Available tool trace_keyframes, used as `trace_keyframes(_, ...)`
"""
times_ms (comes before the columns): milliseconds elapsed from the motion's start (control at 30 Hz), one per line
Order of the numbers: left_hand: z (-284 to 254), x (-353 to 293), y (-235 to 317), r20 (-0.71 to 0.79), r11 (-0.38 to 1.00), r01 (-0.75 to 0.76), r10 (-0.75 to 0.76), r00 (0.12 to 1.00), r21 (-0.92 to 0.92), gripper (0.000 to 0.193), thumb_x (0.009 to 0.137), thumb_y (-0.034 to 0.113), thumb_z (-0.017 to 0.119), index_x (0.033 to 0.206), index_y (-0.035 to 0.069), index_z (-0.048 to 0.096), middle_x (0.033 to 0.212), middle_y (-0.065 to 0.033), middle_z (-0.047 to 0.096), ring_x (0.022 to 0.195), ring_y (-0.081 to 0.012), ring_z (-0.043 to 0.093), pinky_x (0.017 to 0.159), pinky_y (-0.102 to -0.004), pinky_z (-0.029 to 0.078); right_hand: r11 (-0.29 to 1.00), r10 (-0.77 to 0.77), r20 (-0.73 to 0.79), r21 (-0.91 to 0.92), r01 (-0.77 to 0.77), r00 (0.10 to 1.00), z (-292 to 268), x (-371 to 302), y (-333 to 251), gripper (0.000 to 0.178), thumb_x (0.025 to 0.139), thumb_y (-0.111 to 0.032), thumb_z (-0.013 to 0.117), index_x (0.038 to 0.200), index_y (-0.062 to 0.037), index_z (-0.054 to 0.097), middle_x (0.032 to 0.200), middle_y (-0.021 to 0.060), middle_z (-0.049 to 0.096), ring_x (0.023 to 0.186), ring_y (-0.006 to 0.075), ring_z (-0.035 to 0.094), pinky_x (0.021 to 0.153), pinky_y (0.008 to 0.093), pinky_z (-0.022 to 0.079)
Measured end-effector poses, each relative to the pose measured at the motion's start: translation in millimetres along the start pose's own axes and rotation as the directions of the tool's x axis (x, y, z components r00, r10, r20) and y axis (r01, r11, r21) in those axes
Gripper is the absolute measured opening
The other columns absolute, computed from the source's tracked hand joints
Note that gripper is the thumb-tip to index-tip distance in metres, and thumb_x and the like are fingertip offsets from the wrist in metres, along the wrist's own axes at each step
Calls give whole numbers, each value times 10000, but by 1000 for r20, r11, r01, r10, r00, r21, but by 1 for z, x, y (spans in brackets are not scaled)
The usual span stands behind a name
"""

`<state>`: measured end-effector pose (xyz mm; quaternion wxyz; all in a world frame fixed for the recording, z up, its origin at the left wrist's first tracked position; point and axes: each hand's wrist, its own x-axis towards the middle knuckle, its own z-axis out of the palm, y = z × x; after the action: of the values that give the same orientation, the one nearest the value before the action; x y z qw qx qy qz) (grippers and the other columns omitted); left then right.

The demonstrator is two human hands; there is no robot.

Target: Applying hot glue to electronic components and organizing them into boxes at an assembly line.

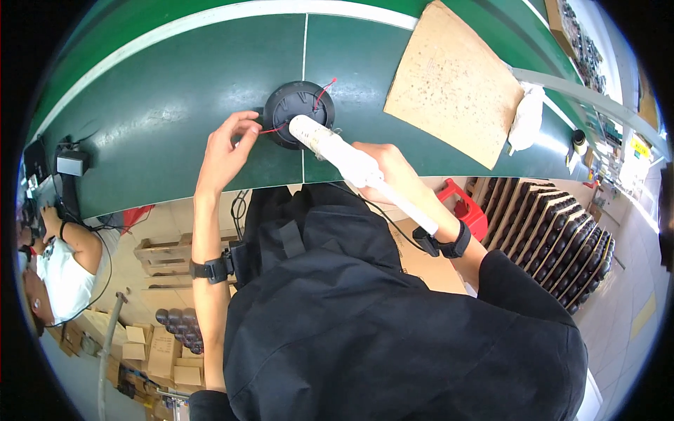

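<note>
On the green table lies a round black plastic part [325,121], with ribs inside and a thin red wire standing up at its upper right. My left hand [229,147] is at the part's left rim, thumb and forefinger closed on the end of another red wire [271,131]. My right hand [386,163] grips a white cylindrical tool [344,158], its kind not plain, with a thin white rod running from its back. The tool's blunt front is over the part's middle and hides some of it; most of my right fingers are hidden.
A stained brown cardboard sheet [453,84] lies right on the table, beside a white wrapped object [526,118]. A red stool [465,209] and stacked layers of dark round parts [554,238] are below right. Another person [67,270] is at far left, near a small box [71,163].
</note>
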<state>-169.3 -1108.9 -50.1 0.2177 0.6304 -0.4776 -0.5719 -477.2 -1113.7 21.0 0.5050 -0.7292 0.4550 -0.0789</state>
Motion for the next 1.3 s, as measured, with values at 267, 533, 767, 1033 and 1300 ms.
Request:
trace_keyframes(267, 25, 12, -31, 13, 903, -207, 218, 976, 376, 844, 738, 69, 747, 1484, 130, 357, 1413, -149, 498, 1294, -323, 488, 1056, -432, 442, 981, 192, 100, -41, -189, 976, -29, 6, -48, 285, 883, -236, 656, 977, 33, 653, 782, 217, 665, 614, 387, 641, 613, 390, 519)
trace_keyframes(533, 64, 18, -14, -87, 884, -307, 357, 930, 352, 1310, 515, 221, 925, 1554, 80, 140, 1562, -220, 261, 1425, -405, 299, 1179, -458, 302, 870, 469, -167, 258, -420, 867, -47, -35, 1, 280, 888, -222, 680, 1046, 8, 666, 721, 57, 663, 653, 160, 664, 616, 300, 520)
trace_keyframes(767, 68, 15, -6, -206, 910, -262, 337, 919, 320, 1338, 465, 283, 950, 1538, 71, 179, 1515, -226, 303, 1394, -407, 342, 1162, -460, 347, 881, 197, -720, -167, -442, 665, -46, -11, 135, 499, 826, -263, 724, 1220, 2, 571, 1204, 244, 555, 1108, 347, 582, 913, 433, 482)
trace_keyframes(1033, 71, -28, -31, -258, 915, -178, 282, 924, 363, 1305, 464, 315, 946, 1507, 15, 222, 1484, -269, 331, 1379, -442, 353, 1160, -458, 335, 845, -78, -747, -401, -354, 661, -38, -8, 251, 691, 861, -381, 717, 1317, 85, 484, 1312, 288, 465, 1232, 425, 459, 1059, 463, 381)
trace_keyframes(1300, 64, -121, -97, -493, 959, -169, 264, 829, 229, 1252, 481, 364, 946, 1475, 17, 269, 1450, -255, 337, 1340, -437, 384, 1126, -480, 368, 855, -11, -686, -384, -349, 727, -27, -4, 263, 720, 850, -387, 727, 1345, 67, 469, 1333, 302, 455, 1238, 431, 459, 1047, 476, 393)
